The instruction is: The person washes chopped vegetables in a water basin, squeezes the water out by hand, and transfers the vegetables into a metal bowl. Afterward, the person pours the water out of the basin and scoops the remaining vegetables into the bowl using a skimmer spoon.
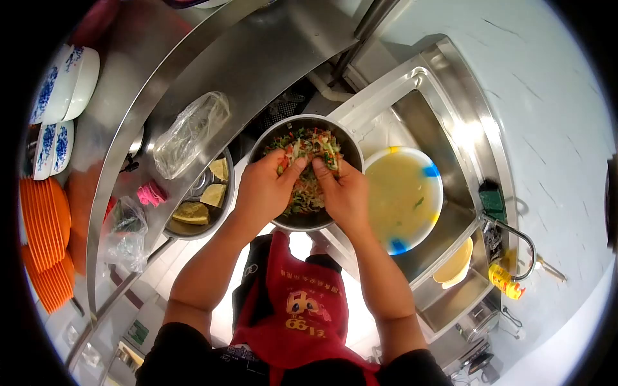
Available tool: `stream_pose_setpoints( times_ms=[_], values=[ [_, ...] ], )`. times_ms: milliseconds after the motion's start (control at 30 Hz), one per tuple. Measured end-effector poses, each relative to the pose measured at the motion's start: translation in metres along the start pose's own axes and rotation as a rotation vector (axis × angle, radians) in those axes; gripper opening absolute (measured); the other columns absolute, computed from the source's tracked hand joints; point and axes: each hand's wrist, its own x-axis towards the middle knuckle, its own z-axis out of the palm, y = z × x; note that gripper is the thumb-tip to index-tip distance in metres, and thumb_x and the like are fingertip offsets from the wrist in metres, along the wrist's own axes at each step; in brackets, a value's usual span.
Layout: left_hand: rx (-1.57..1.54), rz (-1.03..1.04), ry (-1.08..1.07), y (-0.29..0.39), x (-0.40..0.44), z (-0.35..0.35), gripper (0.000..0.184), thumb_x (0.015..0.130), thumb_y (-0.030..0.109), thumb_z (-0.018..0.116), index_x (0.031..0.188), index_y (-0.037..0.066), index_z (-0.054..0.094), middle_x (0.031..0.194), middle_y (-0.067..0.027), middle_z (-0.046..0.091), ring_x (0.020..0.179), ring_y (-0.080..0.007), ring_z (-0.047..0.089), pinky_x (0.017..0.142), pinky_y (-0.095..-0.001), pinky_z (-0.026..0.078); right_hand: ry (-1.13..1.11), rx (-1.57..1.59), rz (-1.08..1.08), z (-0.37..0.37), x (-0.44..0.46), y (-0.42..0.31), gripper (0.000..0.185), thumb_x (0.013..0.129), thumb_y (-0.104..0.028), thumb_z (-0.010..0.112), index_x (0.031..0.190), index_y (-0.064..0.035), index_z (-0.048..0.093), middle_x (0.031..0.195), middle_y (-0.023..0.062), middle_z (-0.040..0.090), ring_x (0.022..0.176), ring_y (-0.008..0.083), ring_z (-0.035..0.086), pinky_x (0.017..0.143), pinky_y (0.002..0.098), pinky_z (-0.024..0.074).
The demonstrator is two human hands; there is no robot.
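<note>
A round metal pot (304, 225) holds chopped vegetables (306, 197) in green, red and pale colours. Over its left half, my left hand (269, 183) pinches a clump of the vegetables between thumb and curled fingers. My right hand (341, 186) grips the same clump from the right, its thumb beside the left thumb. The clump shows between and above both hands. Fingertips are partly hidden in the food. Just right of my right hand, a large white basin (440, 193) with blue and yellow marks holds cloudy yellowish liquid.
A pan (225, 215) with yellow-green pieces lies left. The steel counter (257, 58) holds plastic bags (193, 134) and a pink cloth (151, 193). Bowls (80, 83) and orange plates (45, 225) stand far left. Right are the sink (444, 138), faucet (531, 248) and yellow bottle (505, 280).
</note>
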Motion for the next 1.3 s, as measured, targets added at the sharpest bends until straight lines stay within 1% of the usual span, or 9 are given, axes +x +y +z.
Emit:
stream_pose_setpoints(
  times_ms=[67,167,367,433,667,733,967,1167,1300],
  values=[
    [0.165,-0.022,-0.048,0.006,-0.001,-0.002,0.032,0.092,0.027,0.06,0.114,0.003,0.058,0.087,-0.0209,0.067,0.078,-0.0389,0.065,0.071,-0.0442,0.051,-0.068,-0.11,0.052,-0.005,0.001,-0.018,0.022,0.091,-0.022,0.064,0.099,-0.0018,0.065,0.079,0.0189,0.068,0.071,0.0341,0.067,0.064,0.0393,0.0514],
    [0.265,0.051,0.004,-0.001,-0.003,-0.003,0.038,0.09,0.019,0.06,0.122,0.001,0.052,0.101,-0.0228,0.064,0.091,-0.0405,0.063,0.08,-0.0469,0.05,-0.159,-0.401,0.096,-0.01,0.0,-0.025,0.029,0.088,-0.024,0.066,0.106,-0.0017,0.063,0.079,0.0211,0.067,0.075,0.0391,0.066,0.066,0.0436,0.0521],
    [0.229,0.16,0.061,0.001,-0.028,-0.007,0.053,0.085,0.0,0.06,0.134,0.0,0.041,0.12,-0.0258,0.057,0.11,-0.0345,0.059,0.09,-0.0401,0.046,-0.104,-0.496,-0.207,-0.02,-0.017,-0.03,0.054,0.078,-0.009,0.067,0.128,-0.0019,0.048,0.107,0.0279,0.061,0.094,0.0438,0.062,0.08,0.047,0.0511],
    [0.225,0.206,0.094,-0.001,-0.033,-0.008,0.049,0.085,0.0,0.061,0.132,-0.001,0.044,0.116,-0.0247,0.059,0.106,-0.0336,0.061,0.088,-0.0398,0.048,-0.1,-0.411,-0.218,-0.024,-0.023,-0.036,0.056,0.076,0.0,0.064,0.13,-0.0027,0.046,0.117,0.0266,0.056,0.1,0.0452,0.059,0.086,0.0469,0.0493],
    [-0.016,0.079,-0.074,0.021,-0.043,-0.011,0.037,0.088,0.007,0.061,0.123,0.002,0.051,0.103,-0.0232,0.065,0.09,-0.0393,0.065,0.078,-0.0454,0.052,0.125,-0.344,-0.376,-0.019,-0.038,-0.039,0.051,0.075,0.006,0.063,0.124,-0.0046,0.054,0.106,0.018,0.065,0.091,0.0382,0.065,0.078,0.0423,0.0538],
    [0.043,0.165,-0.06,0.018,-0.041,-0.008,0.038,0.088,0.008,0.061,0.124,0.002,0.052,0.108,-0.0235,0.063,0.093,-0.0389,0.064,0.079,-0.0451,0.052,0.25,-0.343,-0.59,-0.019,-0.037,-0.033,0.047,0.077,0.004,0.065,0.122,-0.0057,0.056,0.103,0.0171,0.066,0.088,0.0357,0.067,0.073,0.0405,0.0551],
    [0.457,0.322,0.02,0.012,-0.039,-0.003,0.045,0.089,0.002,0.059,0.132,0.003,0.05,0.127,-0.026,0.055,0.105,-0.0381,0.062,0.077,-0.0391,0.054,0.057,-0.51,-0.273,-0.012,-0.025,-0.026,0.036,0.08,0.0,0.065,0.114,-0.0069,0.062,0.097,0.0157,0.066,0.083,0.0357,0.066,0.068,0.0412,0.0542],
    [0.293,0.325,0.084,0.016,-0.043,-0.008,0.041,0.088,0.006,0.058,0.128,0.007,0.054,0.121,-0.0172,0.061,0.095,-0.0365,0.065,0.079,-0.0416,0.054,0.046,-0.375,-0.422,-0.03,-0.034,-0.026,0.036,0.082,0.001,0.062,0.117,-0.0044,0.061,0.104,0.0187,0.062,0.084,0.0377,0.065,0.07,0.0417,0.0535],
    [0.57,0.508,0.09,0.011,-0.036,-0.002,0.038,0.086,0.004,0.062,0.124,0.005,0.057,0.122,-0.0196,0.061,0.112,-0.0339,0.058,0.089,-0.0385,0.049,-0.054,-0.338,-0.487,-0.023,-0.03,-0.026,0.037,0.08,0.003,0.061,0.116,-0.0028,0.06,0.107,0.0194,0.06,0.092,0.0377,0.062,0.076,0.0427,0.0524]
  ],
)
